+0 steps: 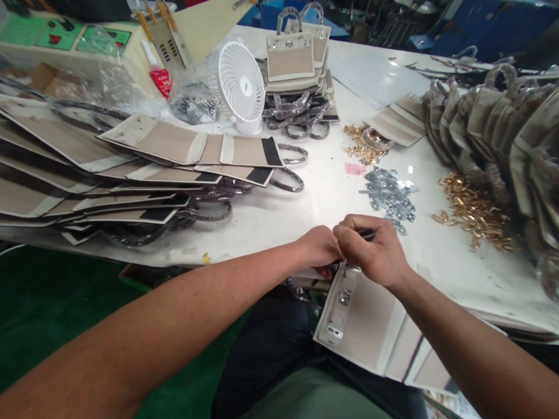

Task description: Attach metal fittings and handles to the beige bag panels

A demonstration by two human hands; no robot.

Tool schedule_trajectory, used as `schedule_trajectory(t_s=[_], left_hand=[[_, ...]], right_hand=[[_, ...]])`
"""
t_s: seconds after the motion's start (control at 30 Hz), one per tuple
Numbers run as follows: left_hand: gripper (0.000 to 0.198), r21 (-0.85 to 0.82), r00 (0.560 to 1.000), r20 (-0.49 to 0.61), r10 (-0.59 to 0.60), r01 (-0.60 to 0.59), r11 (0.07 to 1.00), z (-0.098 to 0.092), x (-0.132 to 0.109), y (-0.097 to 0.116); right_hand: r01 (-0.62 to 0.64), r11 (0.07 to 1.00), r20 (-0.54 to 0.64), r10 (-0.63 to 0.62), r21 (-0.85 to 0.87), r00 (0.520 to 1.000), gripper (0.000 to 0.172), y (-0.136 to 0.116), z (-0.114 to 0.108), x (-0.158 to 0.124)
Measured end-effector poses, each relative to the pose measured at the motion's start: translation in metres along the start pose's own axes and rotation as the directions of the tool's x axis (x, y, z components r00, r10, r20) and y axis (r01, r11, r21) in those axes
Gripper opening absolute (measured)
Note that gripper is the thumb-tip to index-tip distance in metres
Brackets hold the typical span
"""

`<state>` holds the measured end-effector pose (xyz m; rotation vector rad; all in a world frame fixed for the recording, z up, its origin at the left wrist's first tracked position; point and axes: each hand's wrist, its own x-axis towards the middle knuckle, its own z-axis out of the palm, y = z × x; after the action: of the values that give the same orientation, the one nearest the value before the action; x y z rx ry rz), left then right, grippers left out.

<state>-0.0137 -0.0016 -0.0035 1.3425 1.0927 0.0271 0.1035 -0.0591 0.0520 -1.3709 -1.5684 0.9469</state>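
A beige bag panel [362, 311] with white edging lies across my lap and against the table's front edge. Metal fittings sit along its end strip, among them a silver plate [334, 331] and a small square clasp [344, 296]. My left hand [323, 248] is closed at the panel's far corner, its fingertips mostly hidden. Right beside it, my right hand [375, 247] is wrapped round a black-handled tool [367, 234]; only a short end of the handle shows. The two hands touch, and the tool's working end is hidden between them.
Grey metal plates [388, 193] lie beyond my hands, with gold fittings [479, 211] to their right. Stacked bag panels [158, 141] with wrapped handles fill the left; more bag pieces [494, 117] stand at the right. A white fan [241, 83] stands further back.
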Motion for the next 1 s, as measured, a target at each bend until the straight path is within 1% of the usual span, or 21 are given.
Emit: schedule_trajectory(t_s=[0.07, 0.13, 0.2, 0.23, 0.27, 0.3, 0.4, 0.43, 0.5, 0.57, 0.6, 0.7, 0.73, 0.8, 0.83, 0.87, 0.9, 0.93, 0.97, 1.0], left_hand=[[0.027, 0.025, 0.998, 0.049, 0.031, -0.032, 0.999, -0.007, -0.004, 0.001], [0.032, 0.031, 0.995, 0.087, 0.049, -0.052, 0.998, -0.010, -0.004, 0.000], [0.032, 0.026, 0.993, 0.099, 0.062, -0.065, 0.998, -0.010, -0.003, -0.002], [0.031, 0.024, 0.993, 0.091, 0.071, -0.073, 0.997, -0.009, -0.002, -0.003], [0.030, 0.025, 0.994, 0.080, 0.078, -0.080, 0.997, -0.008, -0.001, -0.004], [0.029, 0.025, 0.995, 0.068, 0.079, -0.081, 0.996, -0.007, -0.001, -0.004], [0.028, 0.016, 0.997, 0.053, 0.064, -0.065, 0.998, -0.004, -0.002, -0.005], [0.029, 0.010, 0.997, 0.057, 0.060, -0.061, 0.998, -0.004, -0.002, -0.005], [0.029, -0.003, 0.995, 0.072, 0.065, -0.065, 0.998, -0.004, 0.000, -0.006], [0.026, -0.018, 0.995, 0.069, 0.076, -0.075, 0.997, -0.005, 0.003, -0.008], [0.025, -0.034, 0.995, 0.065, 0.074, -0.072, 0.997, -0.005, 0.003, -0.009], [0.026, -0.087, 0.997, 0.066, 0.047, -0.042, 0.995, -0.004, -0.001, -0.008], [0.026, -0.086, 0.997, 0.066, 0.041, -0.035, 0.996, -0.004, -0.006, -0.007], [0.025, -0.048, 0.998, 0.036, 0.052, -0.050, 0.998, -0.004, -0.018, -0.005], [0.024, -0.027, 0.998, 0.019, 0.065, -0.065, 0.998, -0.004, -0.025, -0.005], [0.024, -0.007, 0.996, -0.005, 0.088, -0.088, 0.996, -0.004, -0.032, -0.005], [0.023, 0.012, 0.992, -0.033, 0.119, -0.118, 0.993, -0.004, -0.039, -0.006], [0.024, 0.023, 0.984, -0.065, 0.163, -0.162, 0.987, -0.003, -0.045, -0.007], [0.023, 0.029, 0.972, -0.088, 0.219, -0.218, 0.976, -0.002, -0.052, -0.008], [0.020, 0.063, 0.954, -0.113, 0.278, -0.273, 0.960, 0.000, -0.059, -0.007]], right_hand=[[0.054, 0.994, -0.081, -0.046, 0.096, 0.996, 0.043, 0.002, -0.007, -0.007], [0.163, 0.949, -0.189, -0.114, 0.269, 0.975, 0.043, 0.003, -0.012, -0.014], [0.300, 0.871, -0.312, -0.182, 0.390, 0.932, 0.041, 0.003, -0.012, -0.019], [0.350, 0.843, -0.363, -0.202, 0.409, 0.910, 0.039, 0.004, -0.010, -0.021], [0.371, 0.833, -0.393, -0.205, 0.411, 0.896, 0.039, 0.006, -0.008, -0.022], [0.366, 0.836, -0.407, -0.193, 0.408, 0.893, 0.039, 0.009, -0.006, -0.023], [0.306, 0.859, -0.381, -0.143, 0.412, 0.914, 0.042, 0.016, -0.003, -0.024], [0.311, 0.856, -0.377, -0.150, 0.414, 0.914, 0.042, 0.016, -0.003, -0.025], [0.365, 0.842, -0.396, -0.202, 0.397, 0.896, 0.041, 0.016, -0.004, -0.027], [0.381, 0.860, -0.415, -0.226, 0.340, 0.881, 0.040, 0.015, -0.005, -0.030], [0.350, 0.886, -0.410, -0.210, 0.305, 0.888, 0.041, 0.015, -0.004, -0.032], [0.180, 0.970, -0.328, -0.118, 0.166, 0.937, 0.048, 0.011, -0.007, -0.039], [0.131, 0.987, -0.285, -0.100, 0.093, 0.953, 0.051, 0.009, -0.010, -0.042], [0.015, 0.992, -0.208, -0.041, -0.127, 0.977, 0.052, 0.010, -0.022, -0.051], [-0.043, 0.970, -0.240, -0.015, -0.238, 0.971, 0.050, 0.015, -0.030, -0.056], [-0.076, 0.943, -0.225, 0.001, -0.324, 0.974, 0.042, 0.023, -0.038, -0.062], [-0.074, 0.922, -0.227, -0.015, -0.380, 0.974, 0.036, 0.034, -0.048, -0.069], [-0.069, 0.908, -0.230, -0.031, -0.413, 0.973, 0.035, 0.048, -0.058, -0.076], [-0.055, 0.899, -0.189, -0.031, -0.434, 0.982, 0.036, 0.064, -0.067, -0.084], [-0.049, 0.890, -0.135, -0.014, -0.453, 0.991, 0.032, 0.079, -0.077, -0.094]])
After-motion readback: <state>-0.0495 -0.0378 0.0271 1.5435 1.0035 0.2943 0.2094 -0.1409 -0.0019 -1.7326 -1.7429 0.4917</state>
